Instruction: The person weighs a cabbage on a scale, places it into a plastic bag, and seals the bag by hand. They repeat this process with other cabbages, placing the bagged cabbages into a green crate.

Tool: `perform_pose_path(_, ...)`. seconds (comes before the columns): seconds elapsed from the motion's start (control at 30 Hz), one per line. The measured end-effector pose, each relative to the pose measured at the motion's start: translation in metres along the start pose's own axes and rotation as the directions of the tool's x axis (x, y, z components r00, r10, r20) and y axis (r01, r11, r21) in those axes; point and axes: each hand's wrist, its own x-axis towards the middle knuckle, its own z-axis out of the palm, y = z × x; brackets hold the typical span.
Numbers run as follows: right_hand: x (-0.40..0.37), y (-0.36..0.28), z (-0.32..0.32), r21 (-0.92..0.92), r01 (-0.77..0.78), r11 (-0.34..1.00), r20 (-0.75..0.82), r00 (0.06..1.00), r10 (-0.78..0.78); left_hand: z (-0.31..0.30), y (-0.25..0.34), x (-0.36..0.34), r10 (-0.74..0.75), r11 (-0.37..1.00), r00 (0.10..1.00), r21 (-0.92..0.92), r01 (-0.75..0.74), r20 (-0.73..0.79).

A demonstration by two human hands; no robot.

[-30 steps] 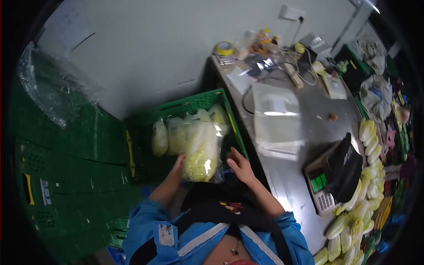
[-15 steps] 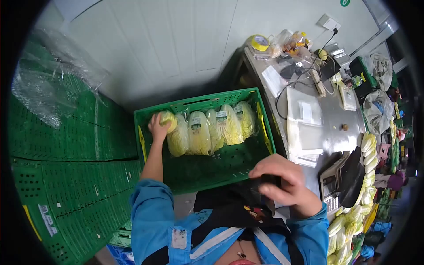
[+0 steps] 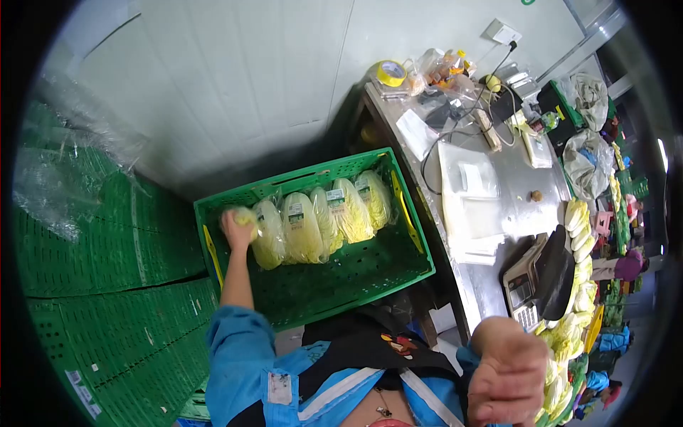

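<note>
A green plastic crate (image 3: 334,307) holds several napa cabbages in clear bags, standing side by side along its far wall. Printed labels show on the wrappers, as on the bagged cabbage (image 3: 302,229) near the middle. In the crate's far left corner, my left hand (image 3: 236,228) is closed around the end of another wrapped napa cabbage (image 3: 246,222), beside the leftmost one of the row. Most of that cabbage is hidden or blurred. My right hand (image 3: 509,370) is raised near the camera at lower right, fingers loosely bent, with nothing visible in it.
Stacked green crates (image 3: 107,327) with plastic film (image 3: 53,181) stand at left. The metal table (image 3: 523,203) at right carries clear bags (image 3: 469,188), yellow tape (image 3: 391,72), cords and a weighing scale (image 3: 523,281). More cabbages (image 3: 580,299) lie beyond it; people are farther off.
My right hand has moved down and right, away from the crate, toward the camera. My left hand stays at the cabbage in the corner. The whole view has shifted slightly.
</note>
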Motion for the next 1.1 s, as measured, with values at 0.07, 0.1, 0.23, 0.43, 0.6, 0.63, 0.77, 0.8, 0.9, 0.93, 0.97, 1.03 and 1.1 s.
perform_pose_path(0.07, -0.032, -0.023, -0.004, -0.199, 0.241, 0.95, -0.171, 0.946, -0.275, -0.031, -0.017, -0.029, 0.345, 0.925, 0.891, 0.056, -0.377, 0.294)
perform_pose_path(0.1, -0.038, -0.042, -0.014, -0.092, -0.12, 0.988, 0.044, 0.991, 0.125, -0.036, -0.032, -0.045, 0.453, 0.823, 0.788, 0.146, -0.55, 0.417)
perform_pose_path(0.23, -0.069, -0.042, 0.003, -0.158, -0.713, 0.683, 0.421, 0.577, 0.7, -0.049, -0.041, -0.094, 0.249, 0.733, 0.549, 0.215, -0.645, 0.798)
perform_pose_path(0.43, -0.175, -0.097, 0.042, -0.076, -0.954, 0.289, 0.168, 0.273, 0.947, 0.002, -0.029, -0.093, -0.155, 0.988, 0.978, 0.034, 0.151, 0.141)
perform_pose_path(0.6, -0.2, -0.128, 0.047, -0.063, -0.982, -0.176, 0.053, -0.18, 0.982, 0.019, 0.012, -0.096, -0.382, 0.81, 0.871, 0.566, 0.153, 0.31)
perform_pose_path(0.63, -0.203, -0.134, 0.043, -0.067, -0.982, -0.179, 0.043, -0.182, 0.982, 0.025, 0.009, -0.097, -0.34, 0.812, 0.904, 0.566, 0.142, 0.259)
perform_pose_path(0.77, -0.217, -0.149, 0.038, -0.042, -0.949, -0.312, -0.066, -0.309, 0.949, 0.064, 0.031, -0.123, 0.156, 0.97, 0.983, 0.176, -0.17, 0.092)
perform_pose_path(0.8, -0.218, -0.155, 0.036, -0.011, -0.926, -0.377, -0.075, -0.375, 0.924, 0.074, 0.063, -0.136, 0.258, 0.944, 0.948, 0.161, -0.289, 0.187)
perform_pose_path(0.9, -0.225, -0.171, 0.027, 0.05, -0.895, -0.443, -0.091, -0.446, 0.89, 0.092, 0.164, -0.157, 0.454, 0.84, 0.74, 0.038, -0.541, 0.496)
perform_pose_path(0.93, -0.223, -0.173, 0.022, 0.039, -0.9, -0.435, -0.122, -0.436, 0.892, 0.11, 0.168, -0.155, 0.459, 0.795, 0.659, 0.056, -0.604, 0.597)
perform_pose_path(0.97, -0.222, -0.176, 0.015, 0.025, -0.905, -0.426, -0.161, -0.424, 0.891, 0.127, 0.177, -0.149, 0.46, 0.736, 0.566, 0.062, -0.674, 0.685)
perform_pose_path(1.03, -0.226, -0.189, -0.005, 0.025, -0.893, -0.45, -0.242, -0.442, 0.864, 0.161, 0.176, -0.145, 0.456, 0.701, 0.609, 0.159, -0.695, 0.649)
perform_pose_path(1.1, -0.243, -0.215, -0.033, 0.345, -0.839, -0.42, -0.321, -0.526, 0.787, 0.181, 0.195, -0.14, 0.644, 0.693, 0.604, -0.025, -0.72, 0.469)
